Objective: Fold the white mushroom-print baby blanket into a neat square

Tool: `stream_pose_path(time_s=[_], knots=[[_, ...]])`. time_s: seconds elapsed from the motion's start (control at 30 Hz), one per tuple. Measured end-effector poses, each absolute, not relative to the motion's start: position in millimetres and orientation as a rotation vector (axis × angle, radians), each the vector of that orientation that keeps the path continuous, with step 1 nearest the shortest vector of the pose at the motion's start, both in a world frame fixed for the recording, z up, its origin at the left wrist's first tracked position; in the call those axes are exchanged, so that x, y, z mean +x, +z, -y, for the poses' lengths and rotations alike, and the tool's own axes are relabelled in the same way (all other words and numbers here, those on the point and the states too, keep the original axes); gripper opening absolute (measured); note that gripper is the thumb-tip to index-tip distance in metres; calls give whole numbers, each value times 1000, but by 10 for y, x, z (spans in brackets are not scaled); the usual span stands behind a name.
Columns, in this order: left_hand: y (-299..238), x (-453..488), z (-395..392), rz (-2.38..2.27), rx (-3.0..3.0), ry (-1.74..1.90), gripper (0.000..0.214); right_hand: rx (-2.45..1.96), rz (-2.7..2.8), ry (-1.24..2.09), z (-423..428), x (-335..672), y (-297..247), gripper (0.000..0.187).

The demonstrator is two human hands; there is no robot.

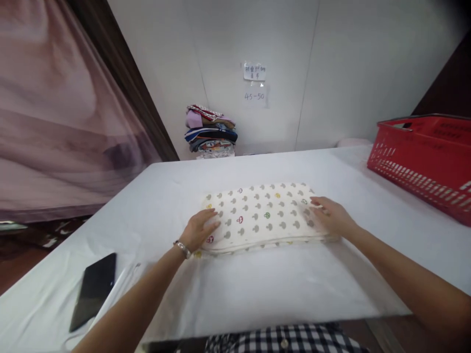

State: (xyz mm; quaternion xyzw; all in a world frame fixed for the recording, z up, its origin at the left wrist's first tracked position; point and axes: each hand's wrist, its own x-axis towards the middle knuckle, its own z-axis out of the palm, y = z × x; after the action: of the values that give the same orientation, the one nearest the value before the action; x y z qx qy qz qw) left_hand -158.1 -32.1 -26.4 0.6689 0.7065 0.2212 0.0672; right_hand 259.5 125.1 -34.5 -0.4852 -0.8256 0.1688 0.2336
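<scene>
A folded white cloth (259, 213) printed with small grey, red and green mushroom shapes lies flat in the middle of the white table (257, 289). My left hand (200, 229) rests palm down on the cloth's left end, fingers stretched out; a metal bracelet sits on that wrist. My right hand (331, 215) lies flat on the cloth's right end, fingers spread and pressing on the fabric. Neither hand grips anything.
A dark phone (94, 289) lies face down near the table's front left corner. A red plastic basket (427, 157) stands at the right edge. A stack of folded clothes (210, 131) sits at the back against the white wall. A pinkish curtain hangs at left.
</scene>
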Motion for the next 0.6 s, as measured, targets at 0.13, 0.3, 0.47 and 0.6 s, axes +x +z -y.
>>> stream_pose_path(time_s=[0.13, 0.3, 0.47, 0.6], knots=[[-300, -1406, 657, -1820, 2367, 600, 42, -861, 2599, 623, -775, 2403, -270, 36], [-354, -1330, 764, -1761, 2476, 559, 38, -698, 2703, 592, -625, 2210, -283, 32], [-386, -1227, 740, -1714, 2543, 593, 36, -735, 2706, 536, -660, 2188, -343, 33], [-382, -1163, 690, -1759, 2477, 618, 32, -766, 2666, 529, -681, 2180, -363, 31]])
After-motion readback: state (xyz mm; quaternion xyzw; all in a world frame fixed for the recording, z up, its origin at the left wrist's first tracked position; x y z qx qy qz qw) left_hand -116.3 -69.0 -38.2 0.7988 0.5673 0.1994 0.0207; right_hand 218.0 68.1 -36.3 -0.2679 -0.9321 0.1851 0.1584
